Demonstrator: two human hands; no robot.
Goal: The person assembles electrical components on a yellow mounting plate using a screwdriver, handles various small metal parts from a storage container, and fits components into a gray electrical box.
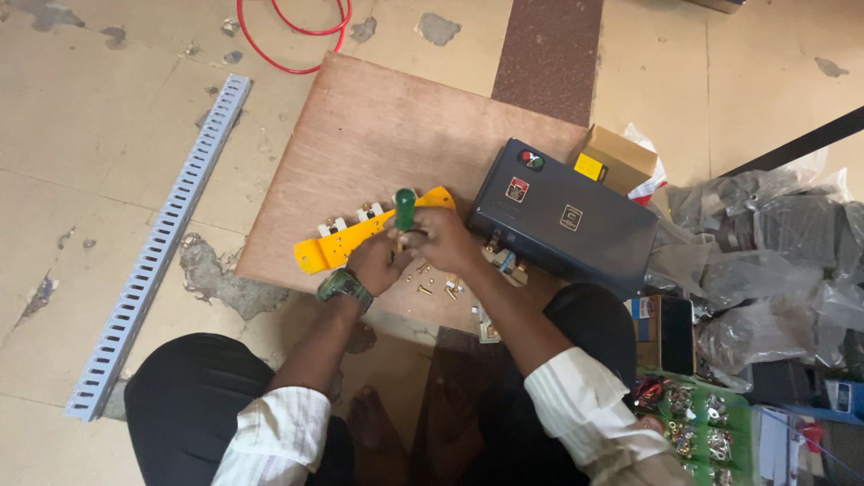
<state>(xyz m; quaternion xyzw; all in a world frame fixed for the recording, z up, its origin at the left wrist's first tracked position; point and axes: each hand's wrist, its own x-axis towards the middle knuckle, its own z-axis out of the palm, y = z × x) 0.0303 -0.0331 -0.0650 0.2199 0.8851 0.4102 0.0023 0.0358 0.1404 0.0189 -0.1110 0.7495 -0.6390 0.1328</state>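
A yellow metal bracket with white terminal blocks on its far edge lies on a plywood board. My right hand grips a green-handled screwdriver held upright over the bracket. My left hand, with a watch on its wrist, rests against the bracket just below the screwdriver tip. Several brass screws lie loose on the board by my hands.
A dark grey metal enclosure lies right of my hands, a small cardboard box behind it. A slotted grey cable duct lies on the left. Plastic bags, a phone and a green tray of lugs sit right. Red cable loops at top.
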